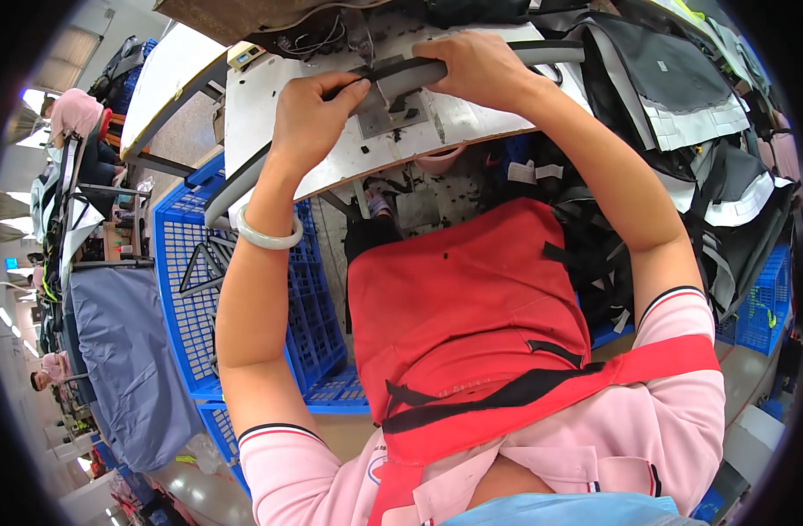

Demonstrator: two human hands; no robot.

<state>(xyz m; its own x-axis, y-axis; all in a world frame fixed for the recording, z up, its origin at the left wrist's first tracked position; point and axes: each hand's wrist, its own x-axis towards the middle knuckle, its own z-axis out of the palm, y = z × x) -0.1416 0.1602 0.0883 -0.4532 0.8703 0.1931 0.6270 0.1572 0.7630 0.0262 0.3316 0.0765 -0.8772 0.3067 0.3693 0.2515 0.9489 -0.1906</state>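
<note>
A long grey strip with a black edge (pixel 410 81) runs in a curve across the white work table (pixel 270 96). My left hand (pixel 316 114) is closed on it, with thumb and forefinger pinching its black edge. Farther right, my right hand (pixel 476 68) grips the same strip from above, its fingers bent over it. Between the two hands, the strip passes by the needle area of what looks like a sewing machine (pixel 252 16). One end hangs over the table's front edge beside my left forearm; the other reaches right, past my right hand. A metal plate (pixel 392 121) lies below the strip.
Dark scraps dot the table. Blue plastic crates (pixel 186 289) stand at my left, one with black frame-like pieces inside. Black and grey sewn pieces (pixel 664 79) are heaped at right. A red apron (pixel 471 298) covers my lap. Other people (pixel 75 114) sit at far left.
</note>
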